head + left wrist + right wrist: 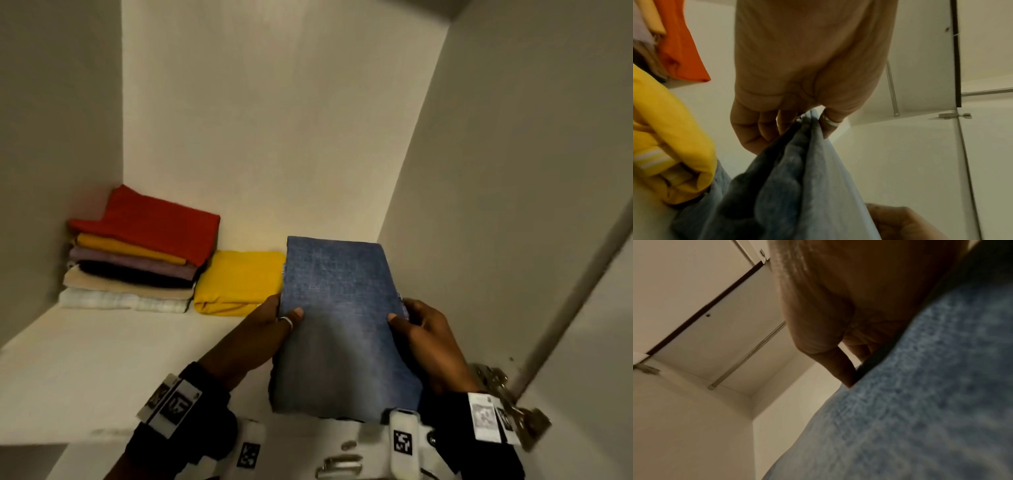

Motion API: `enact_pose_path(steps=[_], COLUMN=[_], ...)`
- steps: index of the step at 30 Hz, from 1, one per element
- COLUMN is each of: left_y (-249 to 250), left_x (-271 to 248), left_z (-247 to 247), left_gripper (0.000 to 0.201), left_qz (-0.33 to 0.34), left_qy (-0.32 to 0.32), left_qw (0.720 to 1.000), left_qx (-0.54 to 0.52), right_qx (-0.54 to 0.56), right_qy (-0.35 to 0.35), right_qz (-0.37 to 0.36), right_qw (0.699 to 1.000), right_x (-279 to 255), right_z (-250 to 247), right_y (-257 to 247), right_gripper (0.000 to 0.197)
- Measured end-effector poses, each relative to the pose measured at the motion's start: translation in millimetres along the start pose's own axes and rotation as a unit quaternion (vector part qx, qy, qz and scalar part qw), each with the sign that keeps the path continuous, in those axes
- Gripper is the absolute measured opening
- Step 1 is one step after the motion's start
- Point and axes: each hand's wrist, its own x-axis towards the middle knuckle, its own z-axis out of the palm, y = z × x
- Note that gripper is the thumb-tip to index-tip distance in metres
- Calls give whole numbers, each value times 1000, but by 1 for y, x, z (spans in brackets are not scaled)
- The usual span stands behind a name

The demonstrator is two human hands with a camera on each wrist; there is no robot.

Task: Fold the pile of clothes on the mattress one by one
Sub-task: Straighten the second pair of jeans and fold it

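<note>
Folded blue jeans [339, 318] are held flat above a white wardrobe shelf [85, 370], just right of a folded yellow garment [239, 281]. My left hand [274, 318] grips their left edge, thumb on top and fingers underneath. My right hand [411, 322] grips the right edge the same way. The left wrist view shows the denim layers [797, 178] pinched between thumb and fingers of the left hand [797, 123], with the yellow garment [670, 138] close by. In the right wrist view the denim [920, 394] fills the frame below my right hand [849, 366].
A stack of several folded clothes with a red one on top [150, 229] sits in the shelf's back left corner. The wardrobe's side wall [513, 171] stands close on the right, with a door hinge [496, 380] near my right wrist. A hanging rail [748, 355] runs overhead.
</note>
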Motion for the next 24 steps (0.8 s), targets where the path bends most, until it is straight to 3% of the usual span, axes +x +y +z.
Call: enact_pose_path(steps=[6,12,17,21,24], left_y=[6,-16,-42,-64,-73], left_x=[104,187,242,268,272], left_z=[-6,1,12,20,29], left_gripper=[32,29,32,35,30], left_qz=[-53,-122,-146,-166,-170], left_qy=[-25,-36,-26,-17,-62], left_qw=[998,991,989,985,971], left_qx=[-2,-27,-5,54,157], right_qx=[-80,-185,-238,-281,-307], right_qy=[40,32,18,-10,-59], right_qz=[26,56,96,145,191], right_qw=[996,981,966,949,930], right_x=[126,218,268,288,290], right_z=[16,22,24,33,38], right_y=[23,44,68,94,126], right_gripper=[17,14,16,29,35])
